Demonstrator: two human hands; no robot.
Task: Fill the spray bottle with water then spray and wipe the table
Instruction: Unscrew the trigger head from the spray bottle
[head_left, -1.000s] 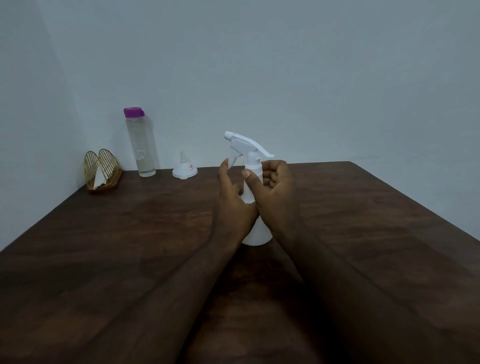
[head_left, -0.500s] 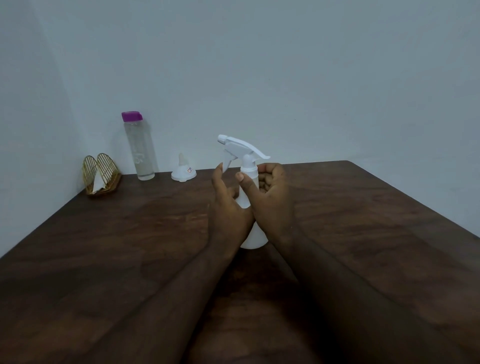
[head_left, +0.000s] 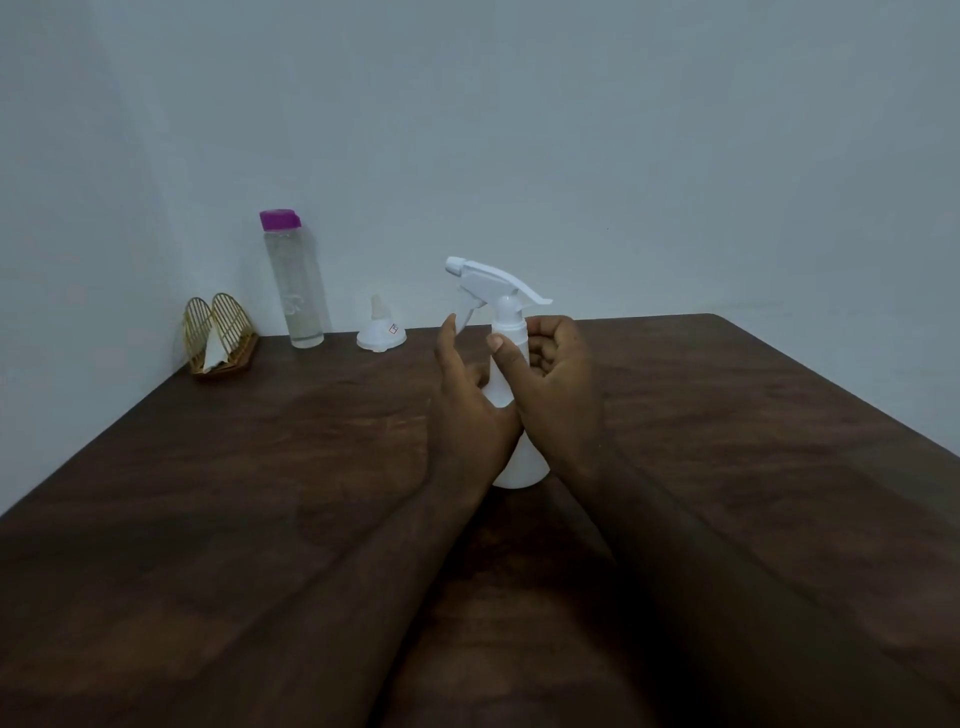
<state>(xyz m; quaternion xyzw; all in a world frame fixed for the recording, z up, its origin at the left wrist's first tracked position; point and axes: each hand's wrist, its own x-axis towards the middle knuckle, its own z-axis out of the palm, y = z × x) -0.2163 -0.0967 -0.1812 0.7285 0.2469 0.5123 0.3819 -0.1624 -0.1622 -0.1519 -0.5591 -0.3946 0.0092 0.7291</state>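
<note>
A white spray bottle (head_left: 493, 283) with its trigger head on stands upright on the dark wooden table (head_left: 260, 467), nozzle pointing left. My left hand (head_left: 467, 405) wraps the bottle's body from the left, with the thumb raised beside the trigger. My right hand (head_left: 558, 379) grips the neck collar just under the head, thumb in front and fingers curled behind. A clear water bottle (head_left: 297, 296) with a purple cap stands at the back left against the wall. A small white funnel (head_left: 381, 335) sits upside down to its right.
A gold wire napkin holder (head_left: 221, 338) with a white napkin stands in the back left corner. Walls close the table's far and left sides. The table's right edge runs diagonally at the right.
Both hands stay on the spray bottle in nearly the same grip. The view sways slightly left and back.
</note>
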